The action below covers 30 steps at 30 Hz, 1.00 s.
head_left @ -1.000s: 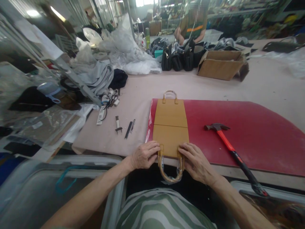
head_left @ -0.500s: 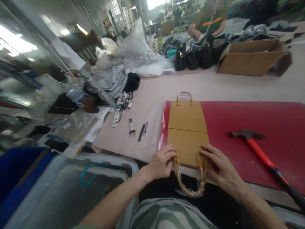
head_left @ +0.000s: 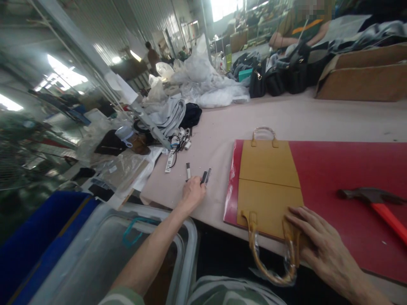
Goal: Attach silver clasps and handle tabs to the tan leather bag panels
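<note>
My left hand (head_left: 193, 192) is at the small tools on the table, its fingers bunched downward. It covers the lower end of a small tool with a pale handle (head_left: 188, 170). Beside the fingertips lie a dark strip (head_left: 204, 177) and a thin metal rod (head_left: 208, 176). My right hand (head_left: 321, 239) rests with outstretched fingers on the near right corner of a tan bag piece (head_left: 269, 182), by the base of its handle. That near handle (head_left: 265, 271), wrapped in clear plastic, hangs over the table edge. A second handle (head_left: 263, 129) sits at the far end.
Under the bag piece lies a red board (head_left: 324, 165) carrying a claw hammer (head_left: 386, 212). Black bags (head_left: 276, 80), a cardboard box (head_left: 362, 76) and plastic wrapping (head_left: 210, 80) line the back, where another person (head_left: 299, 31) sits. A grey tub (head_left: 127, 250) stands at left below the table.
My left hand has left the bag piece's near left corner and moved left and forward to the small tools. My right hand stays on the bag piece. The view has shifted left.
</note>
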{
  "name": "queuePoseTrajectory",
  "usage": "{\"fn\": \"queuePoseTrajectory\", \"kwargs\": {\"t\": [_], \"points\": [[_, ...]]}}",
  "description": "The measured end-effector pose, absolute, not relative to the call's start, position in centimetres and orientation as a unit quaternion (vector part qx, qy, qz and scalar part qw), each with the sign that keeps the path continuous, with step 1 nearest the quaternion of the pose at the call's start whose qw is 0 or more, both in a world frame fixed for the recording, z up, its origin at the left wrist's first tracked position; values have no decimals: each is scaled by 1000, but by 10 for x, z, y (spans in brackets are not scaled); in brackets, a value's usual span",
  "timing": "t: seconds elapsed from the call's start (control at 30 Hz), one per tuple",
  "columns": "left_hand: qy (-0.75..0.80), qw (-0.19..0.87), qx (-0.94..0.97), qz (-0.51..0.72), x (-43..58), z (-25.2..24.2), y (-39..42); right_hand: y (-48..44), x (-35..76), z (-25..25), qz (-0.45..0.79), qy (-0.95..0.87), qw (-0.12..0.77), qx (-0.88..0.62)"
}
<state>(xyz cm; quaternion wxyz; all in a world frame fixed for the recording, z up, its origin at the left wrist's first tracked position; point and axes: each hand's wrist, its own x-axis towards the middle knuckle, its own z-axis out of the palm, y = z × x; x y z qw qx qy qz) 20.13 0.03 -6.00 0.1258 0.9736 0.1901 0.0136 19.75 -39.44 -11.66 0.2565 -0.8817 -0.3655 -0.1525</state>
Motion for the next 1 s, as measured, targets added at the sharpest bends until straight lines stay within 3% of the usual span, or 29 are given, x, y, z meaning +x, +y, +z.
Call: {"fn": "queuePoseTrajectory", "kwargs": {"t": [0.67, 1.0], "points": [[212, 64, 960, -171, 235, -59, 19, -385, 183, -102, -103, -316, 300, -894], [200, 146, 955, -163, 213, -64, 13, -384, 181, -101, -97, -313, 291, -899]]}}
